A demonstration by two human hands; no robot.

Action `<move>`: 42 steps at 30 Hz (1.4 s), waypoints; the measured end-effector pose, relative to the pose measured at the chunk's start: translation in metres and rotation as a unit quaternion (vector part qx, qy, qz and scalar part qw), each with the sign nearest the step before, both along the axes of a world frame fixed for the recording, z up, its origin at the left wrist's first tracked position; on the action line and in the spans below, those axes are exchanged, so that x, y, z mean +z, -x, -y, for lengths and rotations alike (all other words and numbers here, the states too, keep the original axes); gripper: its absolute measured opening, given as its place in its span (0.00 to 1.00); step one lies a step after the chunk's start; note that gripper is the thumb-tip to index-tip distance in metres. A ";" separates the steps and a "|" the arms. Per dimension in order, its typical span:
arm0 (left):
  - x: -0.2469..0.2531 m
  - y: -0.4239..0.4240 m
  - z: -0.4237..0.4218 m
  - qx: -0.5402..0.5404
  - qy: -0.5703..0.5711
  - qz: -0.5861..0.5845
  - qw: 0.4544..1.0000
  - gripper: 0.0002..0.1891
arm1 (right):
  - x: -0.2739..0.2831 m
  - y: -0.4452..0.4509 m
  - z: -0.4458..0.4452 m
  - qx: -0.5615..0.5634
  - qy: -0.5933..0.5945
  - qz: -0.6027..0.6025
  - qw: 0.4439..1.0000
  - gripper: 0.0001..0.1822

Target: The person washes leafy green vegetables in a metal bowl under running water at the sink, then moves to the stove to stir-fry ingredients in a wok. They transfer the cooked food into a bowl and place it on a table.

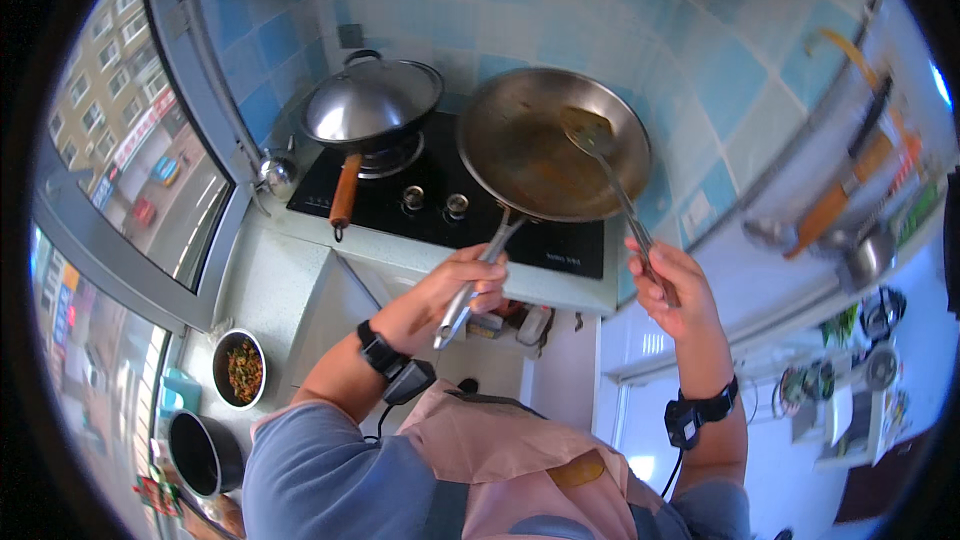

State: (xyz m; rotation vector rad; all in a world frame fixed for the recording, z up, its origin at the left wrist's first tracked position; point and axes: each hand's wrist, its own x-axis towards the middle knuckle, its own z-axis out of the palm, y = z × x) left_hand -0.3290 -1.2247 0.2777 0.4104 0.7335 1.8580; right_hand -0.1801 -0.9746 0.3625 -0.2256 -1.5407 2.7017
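Observation:
My left hand [471, 277] grips the metal handle of a wide steel frying pan [525, 157], which is tilted over the right side of the black gas hob [442, 232]. In my right hand [670, 285] is a metal spatula [619, 191]; its blade touches or hovers just over the upper right of the pan's inside. The pan's surface shows a brownish, oily film. On the left burner sits a wok with a wooden handle [346, 191], covered by a domed metal lid [367, 101].
A small metal kettle [278, 171] stands left of the hob. On the left counter are a bowl of chopped food [244, 371] and a dark pot [202, 454]. Utensils, including a ladle [870, 251], hang at the right. A window [217, 270] is at the left.

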 end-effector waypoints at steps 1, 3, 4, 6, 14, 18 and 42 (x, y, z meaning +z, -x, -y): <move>-0.003 0.010 -0.010 -0.016 -0.010 0.016 1.000 0.07 | -0.003 0.009 -0.005 -0.012 -0.012 0.017 1.000 0.16; -0.013 0.030 -0.024 -0.020 -0.016 0.033 0.999 0.07 | -0.008 0.033 -0.015 -0.012 0.002 0.038 0.999 0.14; -0.020 0.038 -0.030 -0.026 -0.025 0.044 0.998 0.07 | -0.012 0.044 -0.021 -0.013 0.015 0.050 0.999 0.14; -0.026 0.052 -0.040 -0.031 -0.033 0.055 0.997 0.06 | -0.017 0.066 -0.027 -0.013 0.024 0.076 0.997 0.13; -0.038 0.079 -0.055 -0.015 -0.020 0.072 0.997 0.06 | -0.038 0.116 -0.041 -0.003 0.027 0.126 0.992 0.13; -0.039 0.082 -0.059 -0.007 -0.018 0.058 0.998 0.06 | -0.047 0.132 -0.048 0.004 0.035 0.141 0.989 0.13; -0.037 0.048 -0.035 0.060 0.046 0.075 0.994 0.34 | -0.062 0.103 -0.048 -0.010 0.037 0.189 0.981 0.29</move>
